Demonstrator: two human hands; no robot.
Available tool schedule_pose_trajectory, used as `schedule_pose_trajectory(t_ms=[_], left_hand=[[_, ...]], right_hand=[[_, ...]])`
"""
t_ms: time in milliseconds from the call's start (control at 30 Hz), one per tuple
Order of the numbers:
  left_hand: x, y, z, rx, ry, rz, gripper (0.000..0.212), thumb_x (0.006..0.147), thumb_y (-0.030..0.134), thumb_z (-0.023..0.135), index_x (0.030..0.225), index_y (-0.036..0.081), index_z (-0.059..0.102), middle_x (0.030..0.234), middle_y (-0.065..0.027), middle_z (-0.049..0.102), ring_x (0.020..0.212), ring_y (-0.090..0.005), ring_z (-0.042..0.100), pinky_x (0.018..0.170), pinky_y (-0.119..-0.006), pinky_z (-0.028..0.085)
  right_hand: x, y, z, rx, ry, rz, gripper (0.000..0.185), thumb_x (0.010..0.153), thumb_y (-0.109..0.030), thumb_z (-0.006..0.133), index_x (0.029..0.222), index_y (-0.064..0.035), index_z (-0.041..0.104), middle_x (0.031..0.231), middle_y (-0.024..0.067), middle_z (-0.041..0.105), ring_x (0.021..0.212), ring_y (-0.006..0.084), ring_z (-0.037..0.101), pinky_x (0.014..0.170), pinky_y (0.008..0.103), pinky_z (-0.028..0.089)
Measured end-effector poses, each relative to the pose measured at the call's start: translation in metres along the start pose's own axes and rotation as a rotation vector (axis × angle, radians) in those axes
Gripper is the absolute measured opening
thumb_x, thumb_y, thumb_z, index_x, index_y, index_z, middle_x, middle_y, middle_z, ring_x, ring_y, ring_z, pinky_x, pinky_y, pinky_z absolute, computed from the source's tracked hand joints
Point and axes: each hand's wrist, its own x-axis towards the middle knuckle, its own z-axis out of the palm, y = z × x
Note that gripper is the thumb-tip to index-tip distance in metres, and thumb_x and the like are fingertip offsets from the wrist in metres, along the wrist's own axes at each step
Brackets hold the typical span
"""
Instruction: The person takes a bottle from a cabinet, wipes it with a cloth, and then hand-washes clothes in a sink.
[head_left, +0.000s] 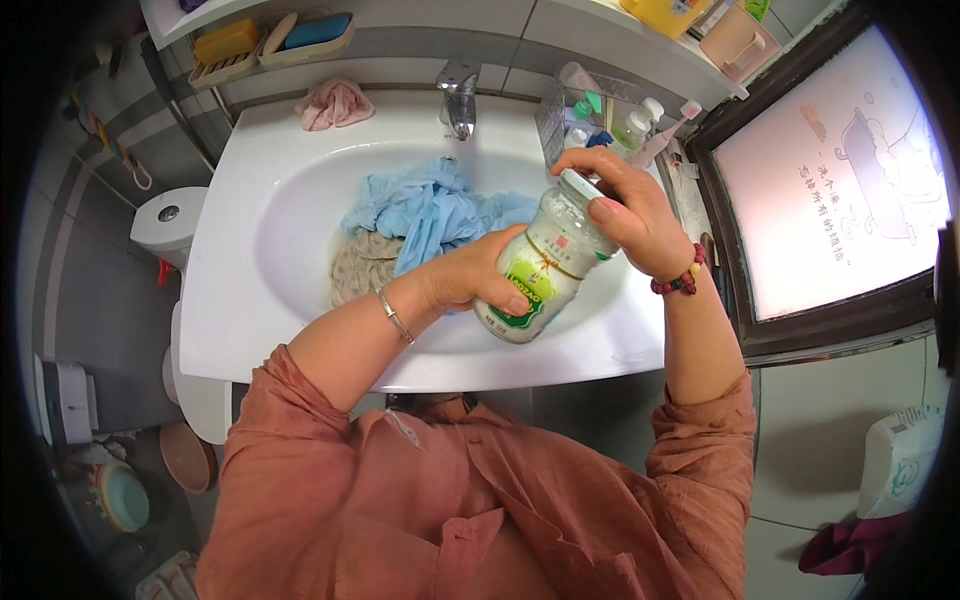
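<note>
My left hand (484, 270) is wrapped around the body of a glass jar (555, 247) with a green label and whitish contents. The jar is held tilted over the front right of a white washbasin (225, 300). On its pale lid (581, 186), my right hand (626, 202) grips with thumb and fingers at opposite sides. The lid sits on the jar's mouth. Below, in the basin, lies a bunched light-blue cloth (431, 210). A beige patterned cloth (365, 270) lies against its front left, partly hidden by my left forearm.
A chrome faucet (459, 97) stands at the basin's back. To its left is a pink cloth (334, 103); to its right, a clear caddy (555, 112) and pump bottles (636, 126). Soap dishes (307, 41) hang on the wall. A toilet (169, 221) is at left, a frosted window (832, 172) at right.
</note>
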Motion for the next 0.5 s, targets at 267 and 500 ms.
schedule_pose_trajectory(t_ms=[267,500], left_hand=[[-0.005,0.003,0.019,-0.160,-0.145,-0.071,0.088,0.049,0.024,0.077,0.123,0.003,0.035,0.107,-0.0087,0.052,0.096,-0.0181,0.052,0.083,-0.030,0.043],[0.000,0.000,0.013,0.003,-0.056,0.023,0.080,0.051,0.020,0.075,0.120,0.002,0.038,0.103,-0.0077,0.053,0.092,-0.0162,0.053,0.081,-0.029,0.043]], right_hand=[[-0.006,-0.001,-0.003,0.167,0.001,-0.129,0.046,0.070,-0.039,0.045,0.098,-0.0043,0.055,0.093,0.0125,0.055,0.086,0.0252,0.052,0.078,0.0306,0.040],[-0.006,-0.001,-0.003,0.132,0.027,-0.090,0.043,0.072,-0.036,0.044,0.099,-0.0040,0.054,0.096,0.0130,0.055,0.090,0.0260,0.053,0.081,0.0319,0.040]])
